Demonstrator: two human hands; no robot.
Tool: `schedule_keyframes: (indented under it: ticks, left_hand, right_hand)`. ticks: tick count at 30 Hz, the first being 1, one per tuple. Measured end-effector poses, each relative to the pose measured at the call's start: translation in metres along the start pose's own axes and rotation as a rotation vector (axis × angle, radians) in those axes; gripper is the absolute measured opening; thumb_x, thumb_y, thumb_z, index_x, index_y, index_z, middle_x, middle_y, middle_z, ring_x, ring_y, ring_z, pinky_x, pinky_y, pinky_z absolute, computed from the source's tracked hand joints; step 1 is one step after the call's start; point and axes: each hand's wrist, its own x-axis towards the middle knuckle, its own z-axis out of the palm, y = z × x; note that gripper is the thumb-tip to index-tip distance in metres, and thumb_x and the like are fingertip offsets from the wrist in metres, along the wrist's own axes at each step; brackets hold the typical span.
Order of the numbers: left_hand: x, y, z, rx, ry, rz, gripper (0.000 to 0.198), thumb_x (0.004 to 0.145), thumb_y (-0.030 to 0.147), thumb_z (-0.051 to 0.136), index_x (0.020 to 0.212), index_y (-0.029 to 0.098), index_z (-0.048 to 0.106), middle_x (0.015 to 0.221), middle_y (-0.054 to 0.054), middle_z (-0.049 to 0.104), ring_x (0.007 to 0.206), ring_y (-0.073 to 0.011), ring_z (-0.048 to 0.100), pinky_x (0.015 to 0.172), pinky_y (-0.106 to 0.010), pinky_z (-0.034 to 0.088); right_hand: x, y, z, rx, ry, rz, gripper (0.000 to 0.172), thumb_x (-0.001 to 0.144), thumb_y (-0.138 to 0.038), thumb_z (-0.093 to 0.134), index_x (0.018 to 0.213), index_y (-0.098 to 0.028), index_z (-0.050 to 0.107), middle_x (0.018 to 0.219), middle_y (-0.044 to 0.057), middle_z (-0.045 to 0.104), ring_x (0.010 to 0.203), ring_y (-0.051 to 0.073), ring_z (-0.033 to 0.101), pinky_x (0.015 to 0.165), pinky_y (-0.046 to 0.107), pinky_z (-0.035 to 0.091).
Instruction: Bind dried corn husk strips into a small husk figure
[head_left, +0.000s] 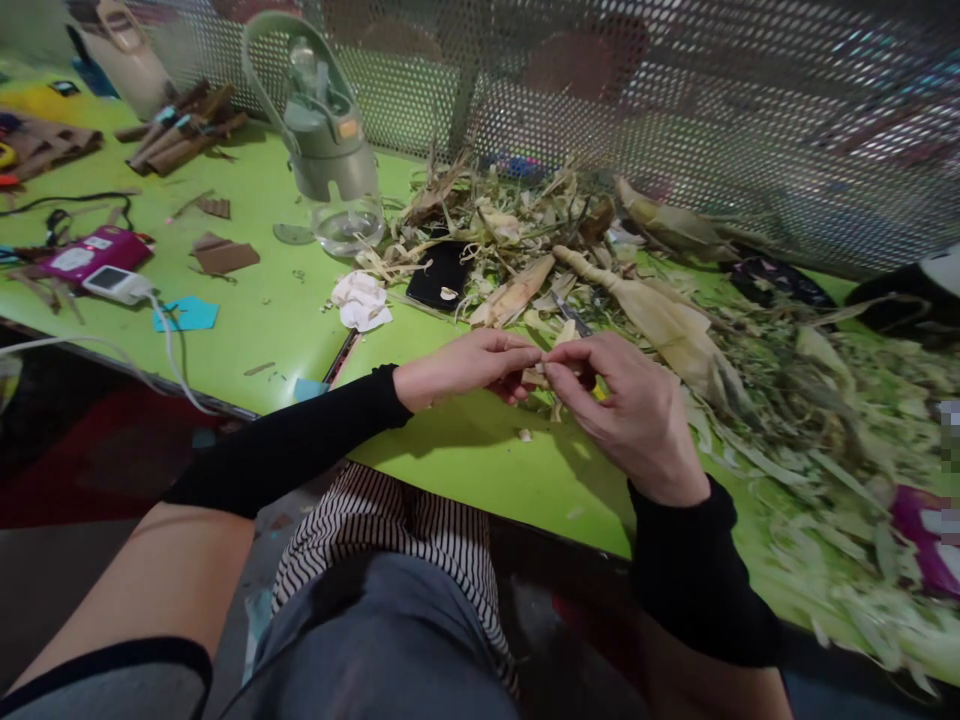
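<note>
My left hand (469, 366) and my right hand (626, 410) meet above the green table (465, 470), both in black sleeves. Their fingertips pinch a small pale strip of corn husk (541, 378) between them, just over the table's near edge. A tiny husk scrap (525, 435) lies on the table below the hands. Behind the hands lies a long dried corn husk bundle (660, 315) and a heap of husks (510, 235).
A grey-green water bottle (322, 120) stands at the back by a perforated metal screen (675, 110). A black phone (442, 275) and crumpled white tissue (361, 300) lie near the heap. Shredded husks (817, 470) cover the right. A pink device (90, 252), cardboard pieces (225, 255) lie left.
</note>
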Motion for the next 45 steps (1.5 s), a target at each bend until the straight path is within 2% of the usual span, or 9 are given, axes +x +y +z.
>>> schedule_keyframes:
  ticks: [5, 9, 15, 23, 29, 32, 39, 42, 45]
  left_hand:
    - [-0.001, 0.003, -0.001, -0.005, 0.017, 0.018, 0.024, 0.094, 0.035, 0.074, 0.086, 0.013, 0.067, 0.070, 0.005, 0.060, 0.064, -0.0056, 0.055, 0.073, -0.025, 0.048]
    - [0.000, 0.002, -0.004, 0.009, 0.001, 0.043, 0.021, 0.093, 0.030, 0.075, 0.085, 0.012, 0.068, 0.067, 0.006, 0.059, 0.064, -0.0058, 0.054, 0.075, -0.026, 0.049]
    - [0.002, -0.002, -0.005, -0.110, 0.005, 0.000, 0.011, 0.099, 0.020, 0.066, 0.104, 0.011, 0.071, 0.085, 0.002, 0.068, 0.074, -0.0056, 0.061, 0.093, -0.033, 0.053]
    - [0.004, -0.004, -0.009, -0.124, 0.053, -0.028, 0.011, 0.099, 0.017, 0.067, 0.105, 0.010, 0.073, 0.088, 0.000, 0.071, 0.074, -0.0053, 0.063, 0.099, -0.035, 0.055]
    - [0.003, -0.006, -0.010, -0.038, 0.033, 0.006, 0.020, 0.100, 0.024, 0.068, 0.115, 0.012, 0.073, 0.103, -0.004, 0.075, 0.074, -0.0041, 0.064, 0.087, -0.027, 0.057]
    - [0.001, -0.006, -0.007, 0.004, 0.033, 0.033, 0.022, 0.102, 0.026, 0.064, 0.116, 0.011, 0.071, 0.098, -0.003, 0.073, 0.067, -0.0029, 0.061, 0.081, -0.026, 0.057]
    - [0.003, -0.008, -0.003, -0.066, 0.052, 0.049, 0.013, 0.103, 0.021, 0.060, 0.106, 0.009, 0.065, 0.086, 0.001, 0.068, 0.067, -0.0019, 0.063, 0.076, -0.020, 0.055]
    - [0.005, -0.008, -0.005, -0.065, 0.046, 0.044, 0.012, 0.103, 0.021, 0.061, 0.106, 0.010, 0.066, 0.089, 0.001, 0.069, 0.067, -0.0023, 0.064, 0.079, -0.022, 0.056]
    - [0.005, -0.008, -0.006, -0.049, 0.049, 0.044, 0.015, 0.104, 0.022, 0.059, 0.107, 0.010, 0.067, 0.092, 0.000, 0.069, 0.068, -0.0027, 0.063, 0.085, -0.027, 0.058]
  right_hand:
    - [0.000, 0.002, -0.007, 0.054, -0.069, 0.018, 0.010, 0.099, -0.019, 0.063, 0.091, -0.023, 0.066, 0.077, 0.002, 0.067, 0.066, 0.016, 0.061, 0.057, 0.031, 0.047]
    - [0.001, 0.004, -0.007, 0.035, -0.097, -0.020, 0.012, 0.100, -0.018, 0.061, 0.090, -0.024, 0.067, 0.081, 0.003, 0.069, 0.071, 0.018, 0.065, 0.063, 0.032, 0.051]
    - [-0.002, 0.006, 0.002, -0.009, -0.090, -0.039, 0.014, 0.103, -0.024, 0.059, 0.093, -0.023, 0.069, 0.087, 0.007, 0.072, 0.080, 0.023, 0.068, 0.069, 0.036, 0.055]
    - [-0.004, 0.003, 0.003, -0.002, -0.114, -0.031, 0.020, 0.105, -0.023, 0.052, 0.102, -0.025, 0.071, 0.098, 0.008, 0.074, 0.092, 0.024, 0.071, 0.082, 0.041, 0.058]
    - [-0.005, 0.001, 0.005, -0.020, -0.073, 0.026, 0.016, 0.099, -0.020, 0.057, 0.108, -0.025, 0.069, 0.091, 0.007, 0.074, 0.082, 0.024, 0.069, 0.071, 0.038, 0.056]
    - [-0.005, 0.001, 0.007, -0.005, -0.095, 0.026, 0.013, 0.100, -0.022, 0.058, 0.107, -0.025, 0.067, 0.091, 0.006, 0.075, 0.077, 0.023, 0.069, 0.068, 0.036, 0.054]
    - [-0.002, -0.001, 0.010, 0.004, -0.110, -0.052, 0.014, 0.101, -0.019, 0.054, 0.098, -0.024, 0.067, 0.097, 0.008, 0.077, 0.091, 0.024, 0.072, 0.079, 0.039, 0.058]
    - [-0.002, -0.001, 0.010, 0.040, -0.100, -0.082, 0.021, 0.102, -0.016, 0.049, 0.102, -0.025, 0.068, 0.102, 0.007, 0.078, 0.098, 0.025, 0.074, 0.085, 0.041, 0.059]
    - [-0.004, 0.000, 0.012, 0.052, -0.064, -0.057, 0.020, 0.102, -0.016, 0.053, 0.106, -0.026, 0.069, 0.103, 0.006, 0.078, 0.095, 0.023, 0.074, 0.082, 0.040, 0.060]
